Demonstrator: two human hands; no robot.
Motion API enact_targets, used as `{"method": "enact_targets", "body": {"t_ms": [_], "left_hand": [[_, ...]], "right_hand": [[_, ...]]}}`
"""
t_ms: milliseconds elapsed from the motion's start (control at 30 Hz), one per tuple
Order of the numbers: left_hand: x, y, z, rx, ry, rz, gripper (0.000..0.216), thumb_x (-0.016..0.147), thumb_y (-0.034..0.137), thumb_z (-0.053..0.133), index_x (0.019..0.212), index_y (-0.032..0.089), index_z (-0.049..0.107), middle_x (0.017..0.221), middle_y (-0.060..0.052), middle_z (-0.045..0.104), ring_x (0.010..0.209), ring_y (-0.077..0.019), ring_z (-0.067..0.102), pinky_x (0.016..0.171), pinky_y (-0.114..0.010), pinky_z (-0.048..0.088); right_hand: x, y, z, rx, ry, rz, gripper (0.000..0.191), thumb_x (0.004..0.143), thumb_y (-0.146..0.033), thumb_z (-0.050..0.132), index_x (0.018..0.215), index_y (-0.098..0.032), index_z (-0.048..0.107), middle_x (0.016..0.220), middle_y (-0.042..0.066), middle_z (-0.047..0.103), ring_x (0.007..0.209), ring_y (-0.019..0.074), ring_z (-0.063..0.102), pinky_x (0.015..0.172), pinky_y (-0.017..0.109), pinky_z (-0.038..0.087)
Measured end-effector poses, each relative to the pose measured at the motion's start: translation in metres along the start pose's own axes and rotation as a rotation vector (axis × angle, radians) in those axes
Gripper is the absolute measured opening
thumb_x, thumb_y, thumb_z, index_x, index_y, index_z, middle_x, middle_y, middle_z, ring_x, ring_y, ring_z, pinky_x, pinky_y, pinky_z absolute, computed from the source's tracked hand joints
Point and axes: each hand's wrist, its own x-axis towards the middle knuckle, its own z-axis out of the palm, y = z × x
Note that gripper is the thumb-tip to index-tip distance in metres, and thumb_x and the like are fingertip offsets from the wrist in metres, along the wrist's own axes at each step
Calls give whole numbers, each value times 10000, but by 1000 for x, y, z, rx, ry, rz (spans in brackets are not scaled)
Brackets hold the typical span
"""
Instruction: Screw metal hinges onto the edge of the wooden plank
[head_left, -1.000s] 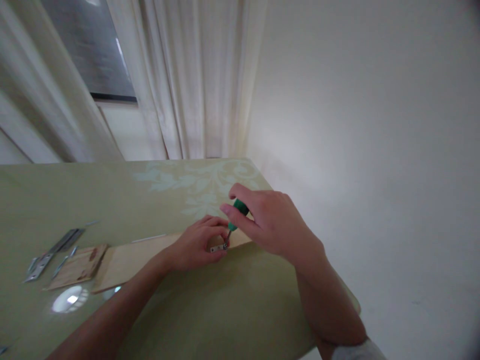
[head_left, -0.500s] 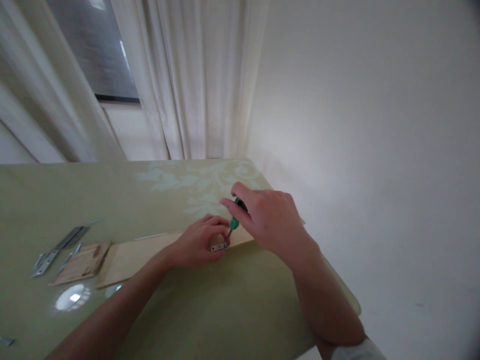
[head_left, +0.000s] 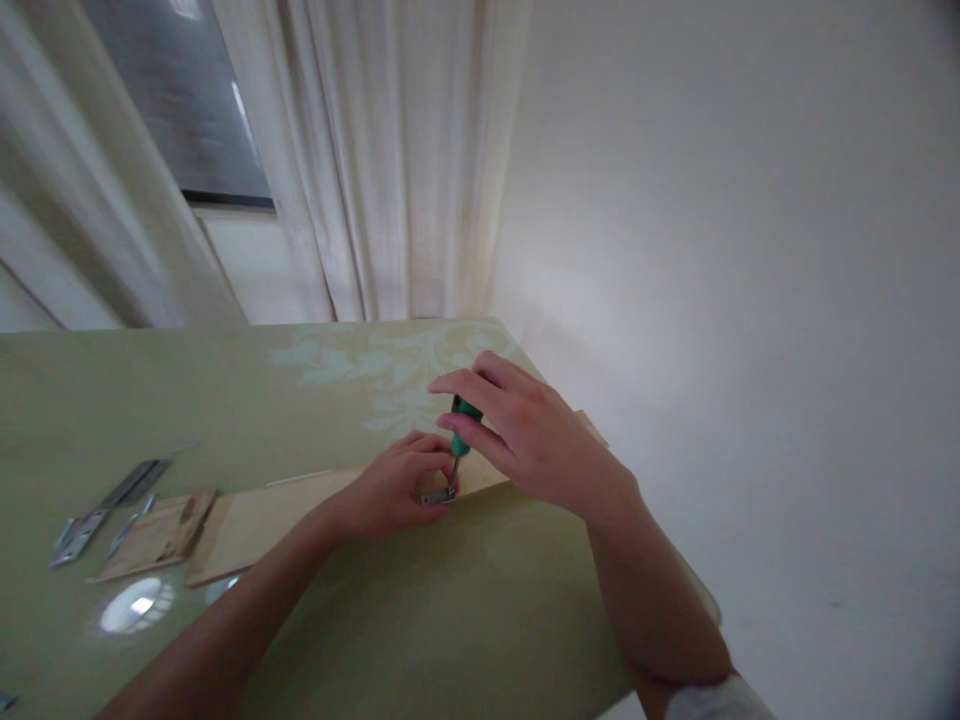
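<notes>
My right hand [head_left: 525,425] is closed around the green handle of a screwdriver [head_left: 463,430], its thumb and fingers at the sides of the handle. The metal shaft slants down to a small metal bracket [head_left: 435,496] at the near edge of a long wooden board [head_left: 259,515]. Thumb and forefinger of my left hand [head_left: 397,485] curl around that bracket and press it against the board. The screwdriver's tip meets the bracket's right end; whether a screw sits there is too small to tell.
Left of the board lie a shorter wooden piece [head_left: 161,535] and metal slide rails [head_left: 112,510]. A thin pale rod [head_left: 298,477] rests along the board's far edge. The green table [head_left: 420,620] ends at the right beside a white wall [head_left: 735,300]; curtains [head_left: 405,160] hang behind.
My right hand has turned on the screwdriver handle, its fingers now reaching further left over it. The screwdriver stands a little more upright. My left hand stays in place at the bracket.
</notes>
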Motion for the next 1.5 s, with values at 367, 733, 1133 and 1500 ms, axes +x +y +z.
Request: {"method": "enact_targets", "body": {"t_ms": [367, 733, 1133, 1500], "left_hand": [[0, -3, 1, -37, 18, 1, 143, 812, 270, 784, 937, 224, 731, 1160, -62, 688, 1167, -283, 591, 1033, -424, 496], [0, -13, 7, -48, 57, 41, 212, 764, 215, 799, 967, 219, 736, 1318, -89, 684, 1265, -293, 580, 1118, -435, 456], [2, -10, 7, -59, 40, 22, 205, 743, 193, 790, 937, 213, 730, 1339, -97, 692, 1254, -308, 592, 1098, -435, 466], [3, -7, 7, -378, 120, -10, 323, 912, 411, 726, 1166, 215, 770, 1254, -124, 738, 1176, -277, 652, 1067, -424, 489]], "right_hand": [[0, 3, 11, 217, 160, -25, 281, 999, -252, 638, 1278, -216, 630, 1258, 83, 657, 1028, 174, 670, 938, 329, 545], [-18, 16, 82, 485, 671, 125, 445, 1059, -341, 586, 1492, -279, 503, 1207, 71, 701, 990, 166, 686, 891, 324, 581], [-23, 25, 139, 819, 888, 154, 597, 1061, -338, 589, 1624, -356, 392, 1279, 97, 724, 975, 207, 743, 867, 395, 637], [-24, 29, 136, 945, 862, 250, 709, 900, -333, 819, 1538, -321, 510, 1059, 50, 763, 921, 205, 746, 863, 373, 632]]}}
